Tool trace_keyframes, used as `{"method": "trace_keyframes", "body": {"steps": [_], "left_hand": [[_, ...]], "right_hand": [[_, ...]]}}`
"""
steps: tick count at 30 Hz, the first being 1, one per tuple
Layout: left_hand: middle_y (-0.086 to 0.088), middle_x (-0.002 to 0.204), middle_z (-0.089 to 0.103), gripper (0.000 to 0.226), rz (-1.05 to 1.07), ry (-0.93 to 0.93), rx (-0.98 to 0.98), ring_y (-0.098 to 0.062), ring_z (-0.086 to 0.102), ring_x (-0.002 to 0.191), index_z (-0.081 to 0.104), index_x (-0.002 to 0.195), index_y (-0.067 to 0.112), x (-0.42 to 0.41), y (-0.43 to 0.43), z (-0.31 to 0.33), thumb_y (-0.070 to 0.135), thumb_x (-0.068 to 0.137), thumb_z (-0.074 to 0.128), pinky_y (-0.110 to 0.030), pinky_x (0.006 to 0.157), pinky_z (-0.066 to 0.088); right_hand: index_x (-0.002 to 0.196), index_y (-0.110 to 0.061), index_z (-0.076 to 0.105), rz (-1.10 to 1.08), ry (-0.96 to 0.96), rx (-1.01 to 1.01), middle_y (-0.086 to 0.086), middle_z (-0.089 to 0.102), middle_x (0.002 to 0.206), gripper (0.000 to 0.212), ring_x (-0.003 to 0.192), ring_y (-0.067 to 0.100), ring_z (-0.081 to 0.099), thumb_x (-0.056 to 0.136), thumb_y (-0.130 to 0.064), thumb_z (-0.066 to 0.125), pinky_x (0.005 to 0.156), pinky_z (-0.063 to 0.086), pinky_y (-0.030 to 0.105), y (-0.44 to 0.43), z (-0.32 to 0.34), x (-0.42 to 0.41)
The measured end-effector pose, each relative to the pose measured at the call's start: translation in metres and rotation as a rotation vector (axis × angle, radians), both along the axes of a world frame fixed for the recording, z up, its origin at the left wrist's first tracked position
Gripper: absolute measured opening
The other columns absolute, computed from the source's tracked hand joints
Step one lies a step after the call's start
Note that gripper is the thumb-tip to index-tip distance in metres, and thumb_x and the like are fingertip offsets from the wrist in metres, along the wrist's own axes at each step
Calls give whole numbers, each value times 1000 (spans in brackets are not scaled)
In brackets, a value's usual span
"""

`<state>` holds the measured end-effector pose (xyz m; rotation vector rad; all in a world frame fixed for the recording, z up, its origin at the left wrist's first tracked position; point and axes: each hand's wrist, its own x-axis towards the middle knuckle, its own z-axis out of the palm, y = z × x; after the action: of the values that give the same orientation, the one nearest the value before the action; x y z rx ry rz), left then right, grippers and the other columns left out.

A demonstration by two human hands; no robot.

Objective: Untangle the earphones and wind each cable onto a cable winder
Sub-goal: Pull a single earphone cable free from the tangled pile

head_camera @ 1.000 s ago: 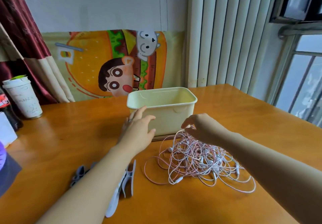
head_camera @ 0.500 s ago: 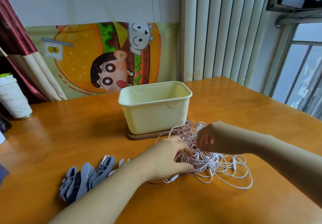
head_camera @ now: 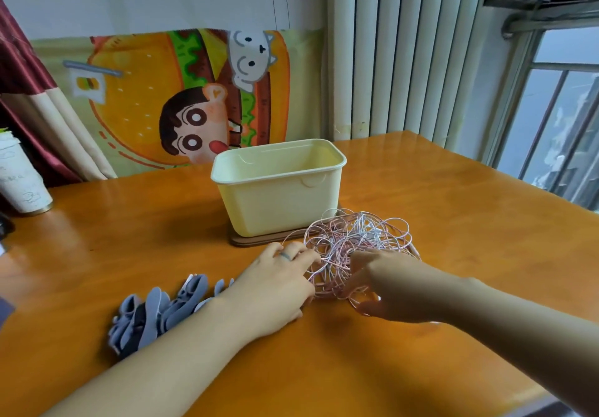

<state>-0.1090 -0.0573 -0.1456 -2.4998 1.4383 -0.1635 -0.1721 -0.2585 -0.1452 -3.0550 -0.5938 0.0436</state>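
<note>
tangle [head_camera: 356,238] of pink and white earphones sits on the worktop [head_camera: 470,228], just in front of the cream box [head_camera: 278,196]. a second ago my left hand [head_camera: 275,287] was up at the box. now it and my right hand [head_camera: 389,290] both curl into the tangle's near edge, gripping strands (winders [head_camera: 155,313] untouched), so i judge the untangling is only starting.

Orange wooden table [head_camera: 453,222], glossy, seen from its near edge. Centre, toward the far edge: cream tub [head_camera: 278,202], upright on a thin brown board [head_camera: 256,242]. Just right of and in front of the tub: tangle [head_camera: 356,238] of pink and white earphone cables, touching the board's corner. Near left: heap of grey-blue winders [head_camera: 152,316]. Far left edge: white paper cup [head_camera: 19,183], upright.
</note>
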Motion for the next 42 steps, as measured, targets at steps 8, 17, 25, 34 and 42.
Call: {"method": "trace_keyframes", "body": {"steps": [8, 17, 25, 34, 42], "left_hand": [[1, 155, 27, 30, 13, -78, -13, -22, 16, 145, 66, 116, 23, 12, 5, 0, 40, 92, 59, -47, 118, 11], [15, 143, 39, 27, 82, 122, -384, -8, 26, 137, 71, 103, 30, 15, 12, 39, 44, 97, 49, -32, 114, 18], [12, 88, 67, 26, 49, 493, -1114, 3, 59, 86, 65, 79, 30, 17, 4, 115, 20, 99, 52, -6, 80, 41], [3, 60, 35, 27, 94, 633, -1626, -7, 35, 50, 59, 82, 19, 48, -24, 160, 19, 103, 43, -29, 58, 37], [11, 54, 40, 23, 270, 461, -1717, -11, 37, 55, 62, 81, 29, 77, 1, 152, 30, 100, 50, -29, 58, 34]], "right_hand": [[123, -38, 60, -69, -25, 37, -13, 44, 101, 33, 94, 7, 47, 90, -40, 58, 75, 39, 19, -3, 0, 0], [119, -31, 65, -118, -7, 56, -9, 59, 111, 31, 100, 10, 57, 91, -42, 56, 79, 45, 22, 0, 15, 6], [100, -24, 63, -243, -122, 106, -6, 61, 102, 30, 86, 15, 58, 88, -51, 57, 71, 48, 30, 9, 51, 16], [81, -26, 61, -415, -362, 458, -10, 63, 79, 12, 59, -2, 50, 91, -34, 61, 49, 36, 12, -24, 112, 38], [77, -15, 70, -574, -397, 869, 4, 60, 65, 22, 58, 15, 47, 91, -30, 61, 59, 37, 27, -70, 122, 40]]}}
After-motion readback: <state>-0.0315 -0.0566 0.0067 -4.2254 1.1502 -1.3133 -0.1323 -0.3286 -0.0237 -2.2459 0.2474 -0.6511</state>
